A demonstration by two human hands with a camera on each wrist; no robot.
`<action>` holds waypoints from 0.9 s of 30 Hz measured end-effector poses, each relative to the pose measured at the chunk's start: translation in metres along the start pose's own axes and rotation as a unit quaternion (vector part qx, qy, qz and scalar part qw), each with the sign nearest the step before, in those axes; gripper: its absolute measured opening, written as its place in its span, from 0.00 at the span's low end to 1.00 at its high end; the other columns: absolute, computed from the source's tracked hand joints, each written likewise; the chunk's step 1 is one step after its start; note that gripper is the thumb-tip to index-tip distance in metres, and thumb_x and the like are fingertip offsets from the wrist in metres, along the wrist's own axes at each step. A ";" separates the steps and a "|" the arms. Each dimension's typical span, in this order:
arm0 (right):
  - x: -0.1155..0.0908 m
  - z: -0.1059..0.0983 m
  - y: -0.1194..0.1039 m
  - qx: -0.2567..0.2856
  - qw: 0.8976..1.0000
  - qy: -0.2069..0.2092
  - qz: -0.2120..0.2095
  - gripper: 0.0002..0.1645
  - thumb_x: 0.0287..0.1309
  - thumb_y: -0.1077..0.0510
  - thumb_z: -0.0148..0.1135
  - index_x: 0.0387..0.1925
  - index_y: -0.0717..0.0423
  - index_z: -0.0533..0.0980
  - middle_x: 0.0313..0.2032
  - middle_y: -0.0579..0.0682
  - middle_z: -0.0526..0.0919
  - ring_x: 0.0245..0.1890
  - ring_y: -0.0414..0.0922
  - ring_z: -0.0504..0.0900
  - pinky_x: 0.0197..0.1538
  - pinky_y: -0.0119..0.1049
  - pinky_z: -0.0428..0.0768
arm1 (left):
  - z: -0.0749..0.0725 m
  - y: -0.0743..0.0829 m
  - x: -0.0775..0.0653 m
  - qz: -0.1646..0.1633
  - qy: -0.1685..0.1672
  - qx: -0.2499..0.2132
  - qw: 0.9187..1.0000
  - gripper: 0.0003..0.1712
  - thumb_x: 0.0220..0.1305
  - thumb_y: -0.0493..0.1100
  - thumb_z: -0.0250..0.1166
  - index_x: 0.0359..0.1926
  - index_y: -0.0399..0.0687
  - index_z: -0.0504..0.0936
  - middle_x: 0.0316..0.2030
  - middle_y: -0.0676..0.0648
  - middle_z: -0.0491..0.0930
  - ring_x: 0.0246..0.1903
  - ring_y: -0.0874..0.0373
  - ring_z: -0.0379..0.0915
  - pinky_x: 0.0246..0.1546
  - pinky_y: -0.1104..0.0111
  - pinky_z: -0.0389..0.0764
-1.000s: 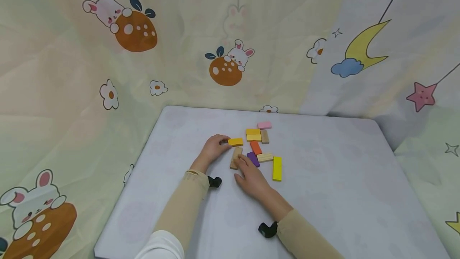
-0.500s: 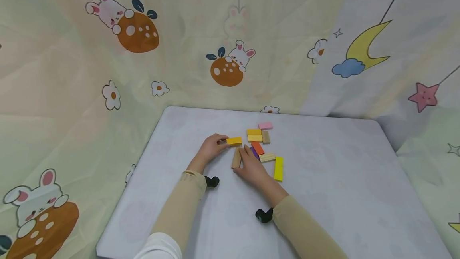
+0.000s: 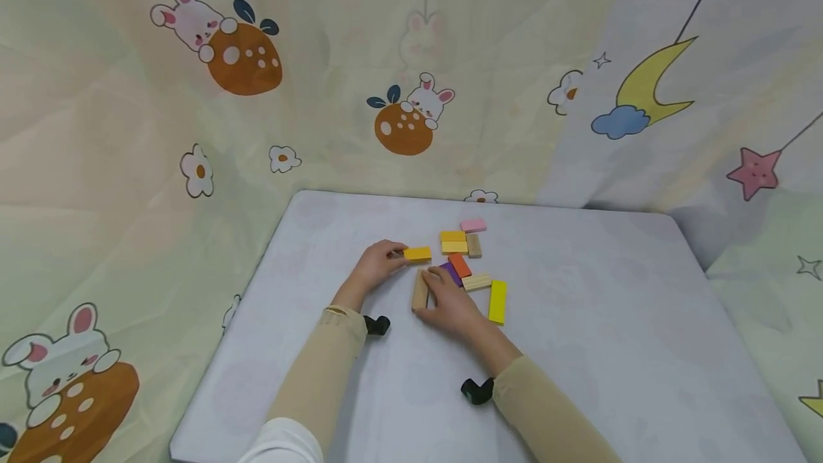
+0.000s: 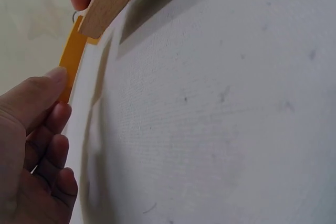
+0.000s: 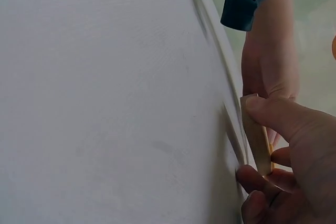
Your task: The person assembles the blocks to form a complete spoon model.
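Note:
My left hand (image 3: pixel 376 265) pinches one end of an orange-yellow block (image 3: pixel 417 254) between thumb and fingers; the left wrist view shows the thumb (image 4: pixel 39 90) on its near end. Just right of it, my right hand (image 3: pixel 453 304) grips a plain wooden block (image 3: pixel 420 291) lengthwise. In the right wrist view the thumb presses near one end of this wooden block (image 5: pixel 257 136) and the fingers reach the other. A shadow beside it in the left wrist view suggests that it is tilted or raised off the table. The right hand partly covers a purple block (image 3: pixel 451 274).
Behind and right of the hands lie a red-orange block (image 3: pixel 459 264), a pale wooden block (image 3: pixel 477 282), a long yellow block (image 3: pixel 497 302), two stacked-looking yellow blocks (image 3: pixel 453 241), a brown block (image 3: pixel 474 245) and a pink block (image 3: pixel 473 224). All are on the white table (image 3: pixel 611 334).
My right hand has closed round the wooden block, which was lying under its fingertips, and shifted it slightly toward me. The left hand, with the orange-yellow block, has moved a little left.

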State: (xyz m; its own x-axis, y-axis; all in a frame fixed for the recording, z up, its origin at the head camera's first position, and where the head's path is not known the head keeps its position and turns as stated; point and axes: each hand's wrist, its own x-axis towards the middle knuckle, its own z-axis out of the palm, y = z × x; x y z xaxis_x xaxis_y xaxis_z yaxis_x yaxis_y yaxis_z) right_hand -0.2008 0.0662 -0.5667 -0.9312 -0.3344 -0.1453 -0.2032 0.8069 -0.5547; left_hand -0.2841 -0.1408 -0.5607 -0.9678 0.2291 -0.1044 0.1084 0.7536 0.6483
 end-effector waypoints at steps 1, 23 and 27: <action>-0.003 0.000 -0.001 0.001 1.000 -0.003 -0.003 0.53 0.54 0.34 0.68 0.76 0.42 0.58 0.75 0.48 0.56 0.70 0.52 0.67 0.67 0.53 0.74 | 0.000 0.000 0.000 0.002 -0.001 0.001 1.000 0.22 0.65 0.54 0.66 0.60 0.59 0.80 0.51 0.53 0.81 0.51 0.56 0.74 0.57 0.58 0.78; -0.057 0.016 -0.003 -0.072 0.994 0.009 -0.081 0.51 0.55 0.31 0.65 0.75 0.45 0.60 0.74 0.48 0.60 0.67 0.49 0.71 0.63 0.47 0.78 | 0.022 -0.011 -0.042 0.113 -0.015 0.030 0.993 0.18 0.65 0.54 0.67 0.55 0.59 0.83 0.48 0.55 0.83 0.52 0.57 0.75 0.61 0.58 0.74; -0.056 0.019 -0.001 -0.087 0.991 0.021 -0.097 0.51 0.56 0.32 0.65 0.75 0.46 0.60 0.74 0.49 0.61 0.67 0.49 0.72 0.64 0.46 0.78 | 0.025 -0.013 -0.045 0.133 -0.002 0.025 0.991 0.18 0.65 0.53 0.67 0.54 0.58 0.83 0.49 0.55 0.83 0.53 0.56 0.75 0.61 0.57 0.74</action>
State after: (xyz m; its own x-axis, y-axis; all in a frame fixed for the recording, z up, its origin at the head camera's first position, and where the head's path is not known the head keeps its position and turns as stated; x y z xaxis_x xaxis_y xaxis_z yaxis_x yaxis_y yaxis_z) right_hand -0.1427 0.0750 -0.5742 -0.8806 -0.4738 -0.0127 -0.4256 0.8022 -0.4187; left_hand -0.2362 -0.1456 -0.5830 -0.9029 0.4255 0.0613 0.3699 0.6962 0.6153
